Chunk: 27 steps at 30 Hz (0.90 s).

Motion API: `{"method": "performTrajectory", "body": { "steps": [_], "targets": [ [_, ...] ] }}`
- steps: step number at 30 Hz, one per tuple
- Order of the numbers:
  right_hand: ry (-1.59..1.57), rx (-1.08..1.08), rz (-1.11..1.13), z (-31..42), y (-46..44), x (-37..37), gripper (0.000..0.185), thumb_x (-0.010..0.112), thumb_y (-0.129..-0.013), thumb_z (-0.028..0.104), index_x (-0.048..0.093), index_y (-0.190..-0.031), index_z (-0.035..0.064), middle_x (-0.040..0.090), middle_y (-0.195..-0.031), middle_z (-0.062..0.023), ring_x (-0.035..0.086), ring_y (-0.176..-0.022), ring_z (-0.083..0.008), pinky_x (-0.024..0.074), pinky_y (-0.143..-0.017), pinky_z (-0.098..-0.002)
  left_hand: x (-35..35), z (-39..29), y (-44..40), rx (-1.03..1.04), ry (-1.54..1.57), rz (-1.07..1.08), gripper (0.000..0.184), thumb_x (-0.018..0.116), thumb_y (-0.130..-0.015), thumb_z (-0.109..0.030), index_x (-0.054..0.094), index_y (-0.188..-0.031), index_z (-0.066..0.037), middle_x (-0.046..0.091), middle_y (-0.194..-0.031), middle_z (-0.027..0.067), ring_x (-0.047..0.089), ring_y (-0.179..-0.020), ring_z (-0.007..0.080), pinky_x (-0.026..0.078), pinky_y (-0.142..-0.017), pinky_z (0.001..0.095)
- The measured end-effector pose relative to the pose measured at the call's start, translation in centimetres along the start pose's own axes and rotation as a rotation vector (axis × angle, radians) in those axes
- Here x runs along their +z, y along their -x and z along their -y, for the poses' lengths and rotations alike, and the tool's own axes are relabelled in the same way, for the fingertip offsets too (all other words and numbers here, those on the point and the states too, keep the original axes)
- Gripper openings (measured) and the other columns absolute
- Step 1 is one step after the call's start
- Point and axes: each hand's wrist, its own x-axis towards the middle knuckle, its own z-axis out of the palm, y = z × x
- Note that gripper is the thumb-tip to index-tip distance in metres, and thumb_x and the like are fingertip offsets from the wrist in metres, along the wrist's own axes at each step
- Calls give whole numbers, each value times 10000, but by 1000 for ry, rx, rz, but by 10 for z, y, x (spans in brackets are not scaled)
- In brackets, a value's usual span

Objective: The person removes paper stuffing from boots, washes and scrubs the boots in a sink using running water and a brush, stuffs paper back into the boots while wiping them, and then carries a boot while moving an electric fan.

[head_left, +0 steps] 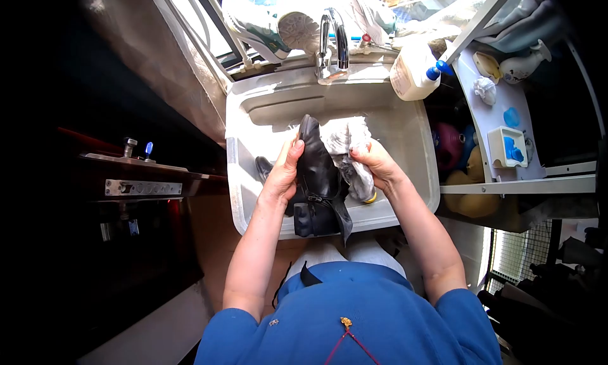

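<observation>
A black ankle boot (318,168) with a strap and buckle is held over the sink (405,127), toe toward the tap and heel toward the body. My left hand (284,175) is closed round its left side. On the right, my right hand (378,165) grips a white cloth (347,140) with grey stains, which lies against the boot's right side. Part of a second dark shoe (263,167) shows in the sink, left of my left hand. Something small and yellow (372,198) sticks out below the cloth.
A chrome tap (332,45) stands at the sink's back edge, with white shoes (253,24) behind to the left. A white bottle with a blue pump (413,73) stands at the back right corner. Further right, a shelf (472,115) holds a vase (525,64) and a small white box (506,147).
</observation>
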Motion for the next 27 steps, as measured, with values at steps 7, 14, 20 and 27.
{"method": "performTrajectory", "body": {
  "steps": [7,14,20,27],
  "targets": [
    [321,-41,-168,31,11,-1,406,756,-763,94,568,-1107,-9,636,-986,-70,620,-858,-141,517,-775,-295,-7,-4,-3,-53,28,25,661,643,-838,-491,436,-1284,-49,572,-1119,62,556,-1025,155,460,-912,315],
    [183,-217,66,89,16,-37,681,808,-691,371,536,-1153,-48,625,-1043,-118,629,-924,-182,511,-818,-323,-7,-6,-3,4,7,-98,618,646,-838,-484,476,-1241,-47,585,-1088,59,571,-990,157,482,-879,310],
    [1574,188,-837,23,-39,-125,551,611,-775,563,688,-925,39,661,-995,-207,625,-948,-367,471,-809,-447,-14,2,-6,-17,-2,-143,575,631,-862,-446,483,-1237,-36,597,-1029,51,580,-940,148,492,-843,304],
    [1038,268,-643,42,-35,-118,453,690,-798,407,681,-860,-42,679,-852,-99,613,-784,-144,481,-700,-298,11,25,-27,25,-11,-148,498,601,-893,-410,519,-1195,-23,617,-1066,80,594,-961,167,499,-847,312]
  ]
}}
